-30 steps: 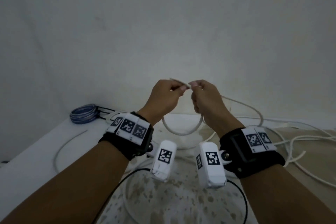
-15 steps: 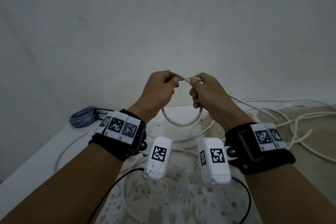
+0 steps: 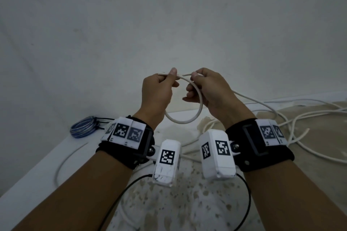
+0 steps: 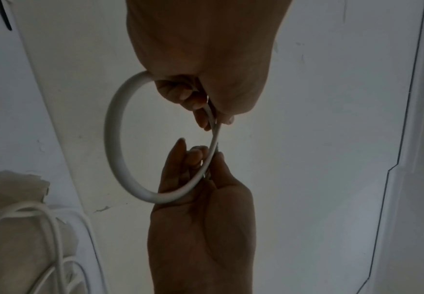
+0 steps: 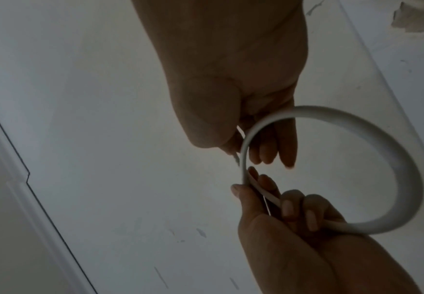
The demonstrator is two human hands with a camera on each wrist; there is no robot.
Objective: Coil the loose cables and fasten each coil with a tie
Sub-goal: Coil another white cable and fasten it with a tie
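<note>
A white cable (image 3: 183, 121) is held up in front of the wall, bent into one small hanging loop. My left hand (image 3: 159, 90) grips it in a fist, thumb on top, and the cable's end (image 3: 161, 73) sticks out to the left. My right hand (image 3: 204, 90) pinches the cable just right of that, its lower fingers loosely extended. From there the cable trails down right to the table. In the left wrist view the loop (image 4: 112, 127) spans from my left hand (image 4: 205, 99) to my right hand (image 4: 205, 199). The right wrist view shows the loop (image 5: 394, 149), right hand (image 5: 230, 99) and left hand (image 5: 281, 228).
A coiled blue cable (image 3: 82, 129) lies at the table's back left by the wall. Loose white cables (image 3: 300, 124) sprawl over the beige cloth (image 3: 319, 148) on the right. Another white cable (image 3: 62, 163) curves near the left edge. Thin black wires (image 3: 131, 184) hang under my wrists.
Both hands rose a little and drew slightly apart. The cable end now pokes out left of my left thumb, and the loop hangs rounder beneath the hands.
</note>
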